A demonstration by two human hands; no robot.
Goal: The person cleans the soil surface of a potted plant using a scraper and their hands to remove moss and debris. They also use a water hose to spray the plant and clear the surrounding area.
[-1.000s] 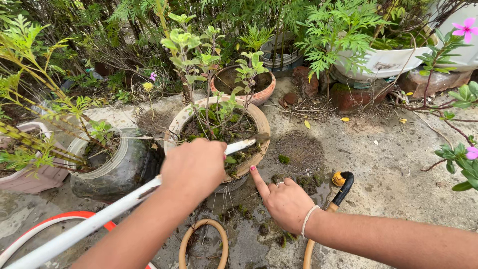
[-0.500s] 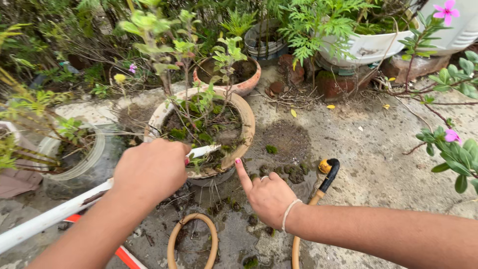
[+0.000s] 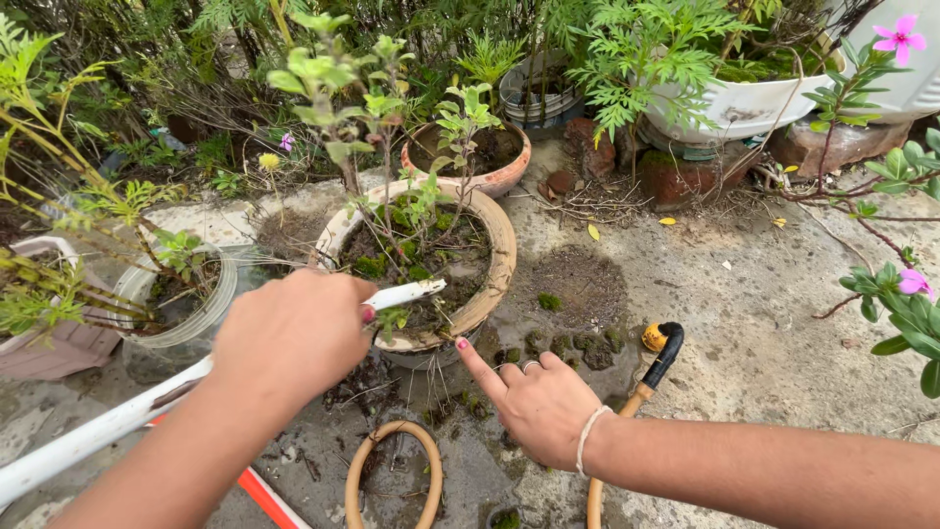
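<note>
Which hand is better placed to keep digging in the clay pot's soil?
Left. The left hand already grips the white pipe, whose tip sits over the clay pot. The right hand holds nothing, one finger touching the pot's rim.

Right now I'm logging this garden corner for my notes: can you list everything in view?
clay pot: one, terracotta, centre, holding a leafy plant
second clay pot: one, terracotta, behind it
white stick: one, from lower left to the centre pot's soil
hose: one, tan with black end, on wet ground at right
clear jar: one, left, planted
white planter: one, upper right
pink flowers: two, right edge
left hand: grips the stick
right hand: index finger touching the centre pot's rim
</note>
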